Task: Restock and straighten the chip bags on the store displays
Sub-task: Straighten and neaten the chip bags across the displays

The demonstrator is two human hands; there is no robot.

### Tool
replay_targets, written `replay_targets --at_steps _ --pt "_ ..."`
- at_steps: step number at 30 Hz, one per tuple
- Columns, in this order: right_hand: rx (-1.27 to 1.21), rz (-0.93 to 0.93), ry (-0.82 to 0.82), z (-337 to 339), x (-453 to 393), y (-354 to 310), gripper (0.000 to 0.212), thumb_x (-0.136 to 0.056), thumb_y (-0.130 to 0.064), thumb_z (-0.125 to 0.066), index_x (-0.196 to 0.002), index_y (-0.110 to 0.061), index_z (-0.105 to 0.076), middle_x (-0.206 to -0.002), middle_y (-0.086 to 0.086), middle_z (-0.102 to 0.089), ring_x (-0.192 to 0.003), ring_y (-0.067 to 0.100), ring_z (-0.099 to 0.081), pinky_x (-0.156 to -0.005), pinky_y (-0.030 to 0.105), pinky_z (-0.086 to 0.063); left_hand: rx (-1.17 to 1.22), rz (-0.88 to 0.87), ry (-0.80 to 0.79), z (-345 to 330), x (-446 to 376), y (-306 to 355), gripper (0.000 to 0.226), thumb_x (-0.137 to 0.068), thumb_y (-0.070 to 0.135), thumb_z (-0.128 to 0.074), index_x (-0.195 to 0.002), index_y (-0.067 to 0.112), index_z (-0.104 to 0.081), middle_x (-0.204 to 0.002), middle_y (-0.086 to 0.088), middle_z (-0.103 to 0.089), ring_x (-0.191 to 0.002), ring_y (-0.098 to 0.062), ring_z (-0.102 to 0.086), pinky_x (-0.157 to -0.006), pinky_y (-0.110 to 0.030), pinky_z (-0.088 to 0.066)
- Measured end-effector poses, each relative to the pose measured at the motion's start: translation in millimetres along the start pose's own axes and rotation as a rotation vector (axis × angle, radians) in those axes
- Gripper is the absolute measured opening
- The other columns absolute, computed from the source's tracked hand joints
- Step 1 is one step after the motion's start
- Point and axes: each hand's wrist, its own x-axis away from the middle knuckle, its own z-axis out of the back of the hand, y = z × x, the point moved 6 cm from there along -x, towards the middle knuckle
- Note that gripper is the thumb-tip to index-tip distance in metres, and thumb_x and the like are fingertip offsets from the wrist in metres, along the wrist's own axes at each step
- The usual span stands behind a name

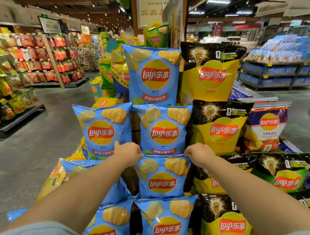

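Blue bag [162, 176], third tier down in the middle column of the stacked display. It stands upright, face out, long axis running top to bottom and leaning slightly back against the stack. Its top seam sits just under the bottom edge of the blue bag above [163, 129].

Left hand [130, 152] pinches the top-left corner of the bag's seam, fingers curled. Right hand [199, 153] pinches the top-right corner the same way. Both hands sit level with each other, one at each end of the seam; neither is nearer than the other. The bag hangs straight below and between them, dead centre to the person, both arms reaching forward at about equal stretch.

Judgement: the grip at both corners suits a lift or tug to square the bag up. The seam looks close to level, so only a small correction seems needed. The relation that matters is the seam against the upper bag's bottom edge: touching or slightly overlapped, cannot tell which lies in front.

Outward: another blue bag [103, 130] up left, a yellow-and-black bag [222, 127] up right, more blue bags below [166, 223]. Shelving [12, 75] far left across the floor [43, 142].
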Motion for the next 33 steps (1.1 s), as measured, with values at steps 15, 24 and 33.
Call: replay_targets --at_steps 15,24,33 --pt "0.073 0.175 0.267 35.4 38.2 -18.6 0.043 -0.097 -0.030 -0.048 -0.136 -0.014 -0.046 -0.130 0.005 -0.053 -0.123 0.025 -0.043 -0.099 0.034 -0.037 0.001 -0.150 0.167 17.8 31.1 17.9 0.045 -0.094 0.041 -0.051 -0.136 0.027 -0.042 -0.138 0.004 -0.046 -0.129 -0.020 -0.040 -0.109 -0.048 -0.019" --pt "0.257 0.054 0.383 138.9 16.4 9.4 0.039 -0.097 -0.033 -0.042 -0.132 -0.017 -0.050 -0.133 0.001 -0.052 -0.127 0.026 -0.035 -0.100 0.036 -0.032 -0.213 -0.082 0.433 140.9 17.0 9.4 0.028 -0.097 0.027 -0.044 -0.123 0.020 -0.053 -0.125 -0.002 -0.053 -0.116 -0.025 -0.048 -0.091 -0.038 -0.037" --pt "0.339 0.081 0.312 165.3 -31.2 11.3 0.032 -0.098 -0.020 -0.041 -0.127 -0.016 -0.052 -0.128 0.003 -0.055 -0.123 0.026 -0.038 -0.098 0.037 -0.033 -0.086 0.068 0.217 167.7 -50.6 -14.2 0.023 -0.095 0.024 -0.053 -0.112 0.010 -0.059 -0.110 -0.008 -0.061 -0.100 -0.027 -0.058 -0.075 -0.035 -0.048"
